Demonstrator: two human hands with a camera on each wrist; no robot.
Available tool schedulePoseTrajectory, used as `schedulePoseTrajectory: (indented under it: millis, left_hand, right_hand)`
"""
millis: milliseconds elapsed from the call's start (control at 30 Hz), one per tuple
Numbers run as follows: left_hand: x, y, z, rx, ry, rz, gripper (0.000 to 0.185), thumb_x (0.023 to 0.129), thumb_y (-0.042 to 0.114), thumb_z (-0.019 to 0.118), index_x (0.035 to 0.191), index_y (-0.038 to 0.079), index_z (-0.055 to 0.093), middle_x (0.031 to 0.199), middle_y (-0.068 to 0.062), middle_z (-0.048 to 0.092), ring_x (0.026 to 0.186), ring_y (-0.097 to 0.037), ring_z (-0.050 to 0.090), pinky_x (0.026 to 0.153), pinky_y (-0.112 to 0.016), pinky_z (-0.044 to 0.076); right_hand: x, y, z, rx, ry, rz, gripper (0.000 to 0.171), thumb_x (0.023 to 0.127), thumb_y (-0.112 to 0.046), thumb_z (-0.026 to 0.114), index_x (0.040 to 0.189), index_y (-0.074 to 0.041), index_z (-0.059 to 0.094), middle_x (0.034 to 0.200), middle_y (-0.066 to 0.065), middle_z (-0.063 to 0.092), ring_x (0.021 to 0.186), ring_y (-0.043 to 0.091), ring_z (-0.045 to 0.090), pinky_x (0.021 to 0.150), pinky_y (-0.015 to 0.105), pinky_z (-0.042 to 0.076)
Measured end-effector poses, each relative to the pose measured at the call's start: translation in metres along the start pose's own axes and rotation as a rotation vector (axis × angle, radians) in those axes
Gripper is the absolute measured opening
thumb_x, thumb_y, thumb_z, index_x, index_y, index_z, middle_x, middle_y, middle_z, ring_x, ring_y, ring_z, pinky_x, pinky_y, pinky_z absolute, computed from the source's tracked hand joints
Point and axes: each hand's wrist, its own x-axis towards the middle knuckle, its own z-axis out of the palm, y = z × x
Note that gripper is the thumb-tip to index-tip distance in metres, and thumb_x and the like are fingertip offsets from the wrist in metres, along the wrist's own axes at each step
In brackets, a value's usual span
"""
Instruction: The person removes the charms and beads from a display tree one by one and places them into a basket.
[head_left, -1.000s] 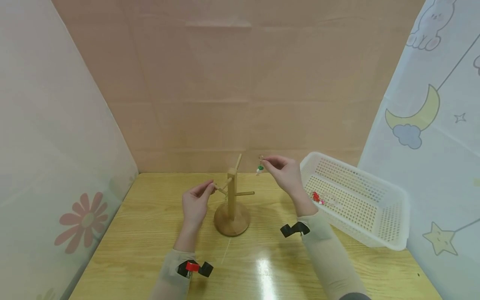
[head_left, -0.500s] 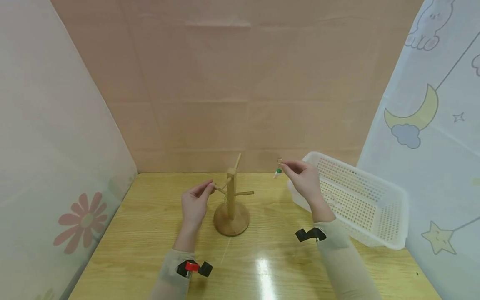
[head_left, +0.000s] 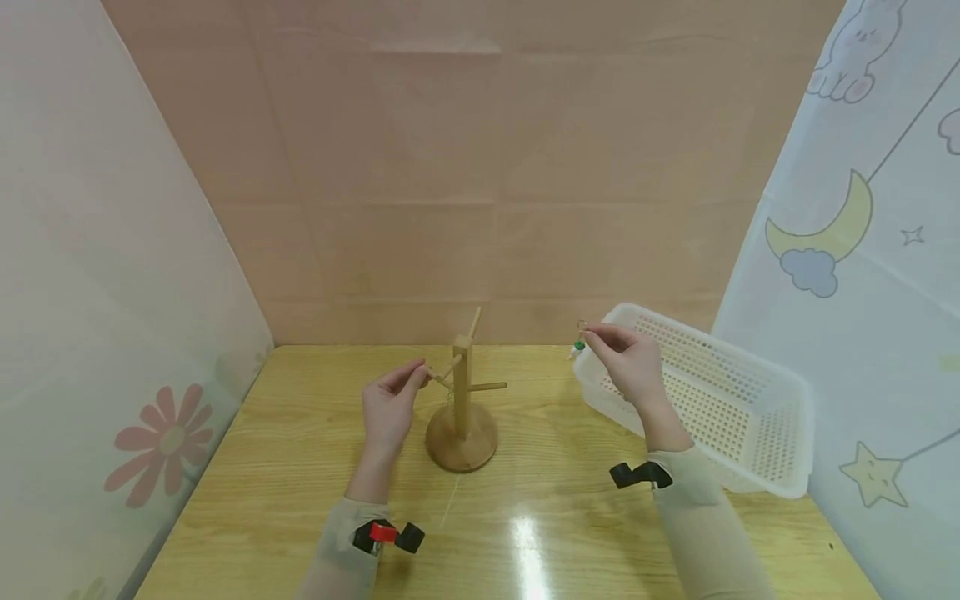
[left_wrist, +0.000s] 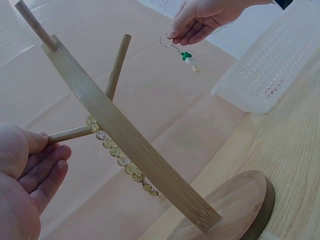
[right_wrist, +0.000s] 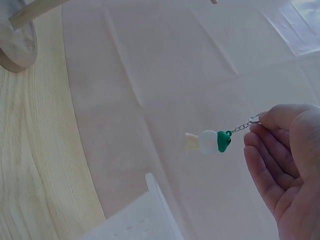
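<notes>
A wooden peg stand (head_left: 462, 400) (left_wrist: 125, 135) rises from a round base on the table. My left hand (head_left: 390, 404) (left_wrist: 27, 175) pinches the tip of its left peg, where a string of pale beads (left_wrist: 122, 160) hangs. My right hand (head_left: 626, 358) (left_wrist: 200, 20) (right_wrist: 285, 160) pinches the ring of a small keychain with a green and white charm (head_left: 578, 346) (left_wrist: 189, 60) (right_wrist: 212, 141). It dangles in the air at the near left corner of the white basket (head_left: 750, 417), well right of the stand.
The perforated white basket (left_wrist: 270, 60) sits at the right on the wooden table (head_left: 525, 517), close to the right curtain wall. Fabric panels enclose the table on the left, back and right. Small clips sit on both sleeves.
My right hand has carried the keychain rightward, away from the stand and toward the basket. My left hand has stayed on the peg.
</notes>
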Motion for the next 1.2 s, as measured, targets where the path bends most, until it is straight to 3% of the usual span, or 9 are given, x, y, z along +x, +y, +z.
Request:
schedulePoseTrajectory:
  millis: [200,433,600,767,1200]
  left_hand:
    - [-0.002,0.001,0.000,-0.003,-0.003,-0.004,0.022,0.100,0.008,0.078,0.116,-0.006,0.079,0.107,-0.023,0.079,0.087,-0.011,0.076,0.086,-0.025,0.061]
    - [-0.003,0.001,-0.001,-0.002,-0.008,0.015,0.020,0.100,0.009,0.078,0.115,-0.004,0.080,0.108,-0.026,0.078,0.089,-0.018,0.077,0.087,-0.026,0.061]
    - [-0.003,0.002,-0.001,-0.004,0.001,0.016,0.020,0.099,0.009,0.079,0.115,-0.004,0.080,0.106,-0.020,0.080,0.089,-0.019,0.078,0.088,-0.027,0.061]
    - [-0.005,0.003,-0.003,-0.010,-0.001,0.013,0.021,0.099,0.010,0.079,0.115,-0.005,0.080,0.109,-0.027,0.077,0.087,-0.013,0.077,0.089,-0.026,0.061]
    - [-0.006,0.004,-0.007,0.003,0.014,0.007,0.021,0.099,0.010,0.079,0.115,-0.005,0.080,0.108,-0.031,0.076,0.088,-0.020,0.078,0.089,-0.025,0.060]
  right_hand:
    - [-0.001,0.002,-0.013,-0.074,0.025,0.031,0.025,0.101,-0.031,0.078,0.113,-0.009,0.084,0.099,0.000,0.080,0.086,0.001,0.069,0.071,0.015,0.053]
    - [-0.008,0.006,-0.033,-0.103,0.043,0.068,0.028,0.102,-0.031,0.078,0.114,-0.007,0.083,0.100,0.000,0.080,0.085,-0.002,0.069,0.071,0.013,0.055]
    - [-0.016,0.011,-0.049,-0.112,0.066,0.099,0.030,0.102,-0.031,0.077,0.116,-0.004,0.082,0.098,-0.011,0.078,0.085,-0.004,0.069,0.073,0.012,0.054]
    - [-0.027,0.016,-0.064,-0.162,0.076,0.125,0.033,0.103,-0.033,0.075,0.118,-0.004,0.080,0.096,-0.021,0.074,0.085,-0.005,0.067,0.073,0.011,0.052]
    - [-0.055,0.023,-0.099,-0.258,0.051,0.200,0.039,0.105,-0.039,0.072,0.124,-0.006,0.079,0.102,-0.026,0.071,0.088,-0.011,0.064,0.074,0.009,0.050]
